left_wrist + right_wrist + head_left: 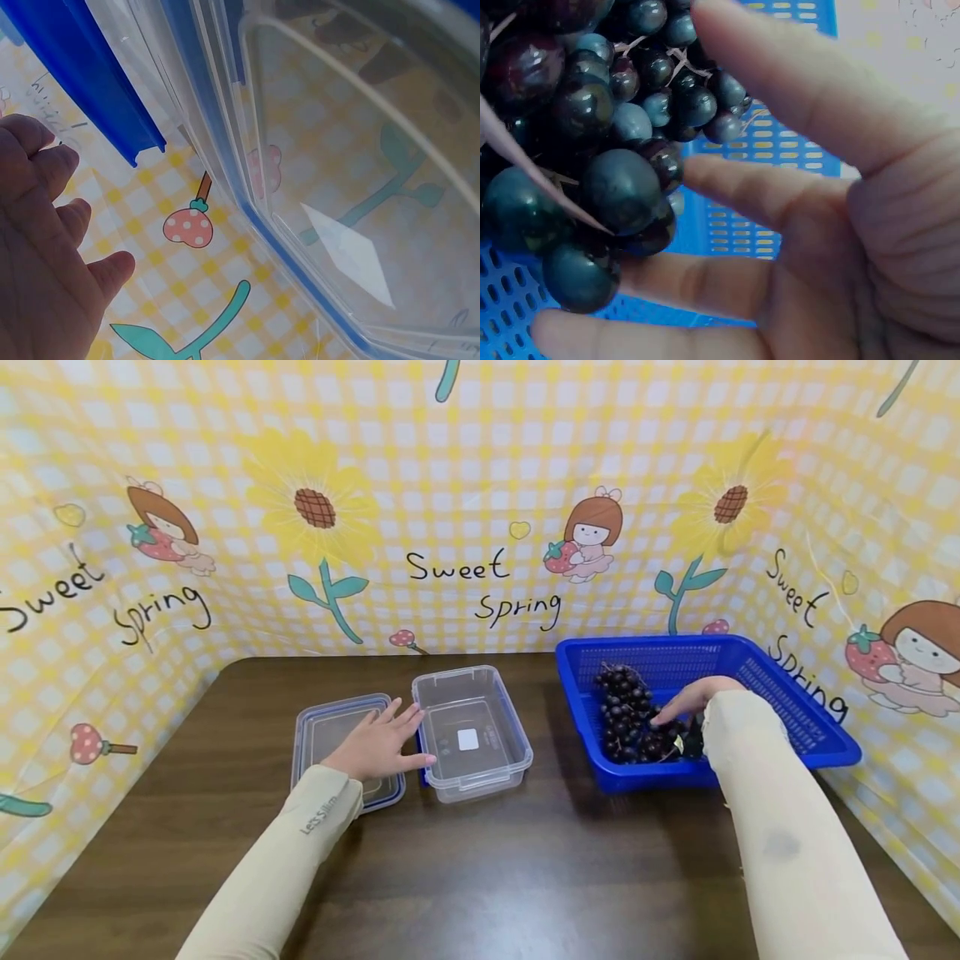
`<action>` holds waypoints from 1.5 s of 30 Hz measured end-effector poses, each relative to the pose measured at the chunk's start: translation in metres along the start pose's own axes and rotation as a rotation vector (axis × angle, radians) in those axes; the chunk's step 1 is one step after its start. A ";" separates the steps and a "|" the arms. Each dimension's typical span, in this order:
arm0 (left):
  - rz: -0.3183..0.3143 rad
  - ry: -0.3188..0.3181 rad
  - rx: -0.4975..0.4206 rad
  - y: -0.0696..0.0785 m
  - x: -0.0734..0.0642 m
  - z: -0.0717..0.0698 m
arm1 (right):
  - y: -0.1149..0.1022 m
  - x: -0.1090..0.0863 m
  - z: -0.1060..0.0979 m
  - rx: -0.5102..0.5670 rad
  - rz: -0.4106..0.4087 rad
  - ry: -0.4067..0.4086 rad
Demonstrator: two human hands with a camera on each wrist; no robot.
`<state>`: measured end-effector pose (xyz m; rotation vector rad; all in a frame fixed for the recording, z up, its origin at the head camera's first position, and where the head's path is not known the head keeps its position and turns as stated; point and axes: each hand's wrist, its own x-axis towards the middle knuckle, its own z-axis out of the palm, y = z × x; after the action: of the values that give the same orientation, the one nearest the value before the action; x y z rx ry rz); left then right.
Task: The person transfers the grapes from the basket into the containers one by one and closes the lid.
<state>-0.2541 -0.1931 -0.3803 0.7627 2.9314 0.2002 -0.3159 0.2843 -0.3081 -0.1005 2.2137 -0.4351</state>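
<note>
Dark purple grapes (622, 703) lie in the left part of a blue plastic basket (573, 681). My right hand (703, 695) reaches down into the basket at the bunch. In the right wrist view, its fingers (712, 285) extend against the grapes (621, 191), with the thumb spread apart above. A clear plastic container (480, 781) stands left of the basket, uncovered, with a small white square on its floor. Fingers spread, my left hand (378, 745) is at the container's left rim, above a clear lid (330, 731) with a blue seal. Whether its fingertips touch the rim I cannot tell.
The brown table (480, 868) carries everything. Behind and at both sides hangs a yellow checked cloth (465, 485) with sunflowers and lettering. The basket's back rim stands close to this cloth.
</note>
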 end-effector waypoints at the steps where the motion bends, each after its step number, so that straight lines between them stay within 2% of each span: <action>1: 0.003 -0.001 -0.001 0.001 0.000 -0.001 | 0.002 0.001 0.000 -0.015 -0.022 -0.013; 8: 0.009 -0.014 -0.007 0.005 0.002 -0.005 | 0.014 0.007 0.001 -0.047 -0.117 -0.112; 15: 0.009 -0.025 -0.014 0.004 -0.001 -0.003 | 0.020 0.013 0.007 -0.012 -0.136 -0.105; 24: 0.023 -0.016 0.005 0.003 -0.001 -0.004 | 0.024 0.028 0.007 -0.065 -0.187 -0.120; 28: 0.016 -0.008 0.049 0.005 0.002 -0.005 | 0.025 0.024 0.005 -0.065 -0.179 -0.112; 33: 0.024 -0.004 0.102 0.011 0.007 -0.008 | 0.022 0.017 0.005 -0.072 -0.125 -0.094; 39: 0.015 -0.016 0.104 0.011 0.006 -0.011 | 0.010 0.015 0.006 -0.055 -0.055 -0.050; 41: 0.013 -0.020 0.098 0.009 0.006 -0.011 | 0.008 0.016 0.005 -0.044 -0.049 -0.058; 45: 0.008 -0.029 0.081 0.007 0.007 -0.009 | 0.009 0.023 0.003 -0.059 -0.088 -0.113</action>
<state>-0.2578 -0.1842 -0.3712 0.7809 2.9256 0.0703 -0.3271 0.2868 -0.3305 -0.2495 2.1169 -0.4021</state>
